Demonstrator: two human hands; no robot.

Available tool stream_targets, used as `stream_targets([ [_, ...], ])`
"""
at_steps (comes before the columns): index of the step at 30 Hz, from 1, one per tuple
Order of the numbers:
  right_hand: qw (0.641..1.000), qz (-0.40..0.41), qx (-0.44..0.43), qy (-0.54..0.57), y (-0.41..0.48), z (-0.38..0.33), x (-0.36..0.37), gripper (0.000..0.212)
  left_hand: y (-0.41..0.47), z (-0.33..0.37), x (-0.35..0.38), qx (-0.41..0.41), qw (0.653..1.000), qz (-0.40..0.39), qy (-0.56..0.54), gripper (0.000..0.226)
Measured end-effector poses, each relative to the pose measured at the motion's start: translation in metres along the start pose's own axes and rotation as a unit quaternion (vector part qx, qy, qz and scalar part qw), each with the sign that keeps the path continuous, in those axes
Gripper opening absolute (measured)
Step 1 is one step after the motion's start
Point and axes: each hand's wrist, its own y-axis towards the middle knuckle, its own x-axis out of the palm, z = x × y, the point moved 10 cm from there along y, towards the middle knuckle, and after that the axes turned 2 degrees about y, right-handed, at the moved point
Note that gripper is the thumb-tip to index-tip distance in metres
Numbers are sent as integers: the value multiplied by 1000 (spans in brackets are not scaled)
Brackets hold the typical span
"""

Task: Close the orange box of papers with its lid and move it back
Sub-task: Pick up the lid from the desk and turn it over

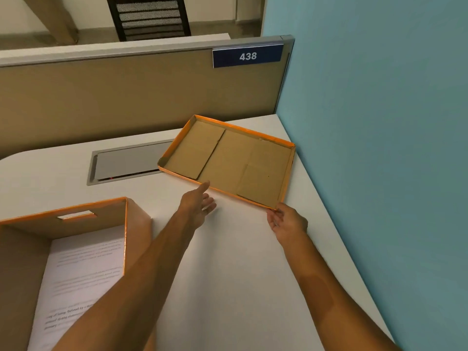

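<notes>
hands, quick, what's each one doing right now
Left hand: open, fingers spread, thumb reaching to the near rim of the upturned orange cardboard lid, holding nothing.
Right hand: fingers pinched on the lid's near right corner.

The orange box [76, 249], nearer than the left hand [198, 207], is running off the left and bottom edges, and the left forearm is covering part of the papers [83, 269], whose print is blurring beyond reading. The right hand [288, 222] is hiding the near corner of the lid [228, 160], and its fingertips are not showing.
</notes>
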Motion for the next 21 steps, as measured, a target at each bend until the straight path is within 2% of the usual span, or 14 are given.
stream_targets([
  [2,1000,12,18,18,6,2,3,11,10,-2,6,-14,1000,-9,-19,35],
  [7,999,15,29,36,17,0,5,13,28,0,28,-39,996,-59,-60,36],
  [9,999,7,22,34,19,-5,5,12,33,1,32,-44,994,-62,-80,27],
  [12,1000,1,-6,22,20,-16,4,12,37,1,39,-46,990,-79,-103,9],
  [15,995,40,-88,-31,21,-32,-5,15,36,5,45,-37,988,-102,-115,13],
  [16,980,80,-154,-99,16,-44,-12,20,34,8,46,-29,987,-104,-115,17],
  [17,945,120,-244,-183,5,-60,-15,25,31,11,46,-20,987,-106,-116,21],
  [19,823,130,-456,-313,-37,-87,0,32,25,19,47,0,988,-109,-113,25],
  [21,699,86,-592,-392,-73,-90,23,37,15,26,47,15,988,-111,-102,22],
])
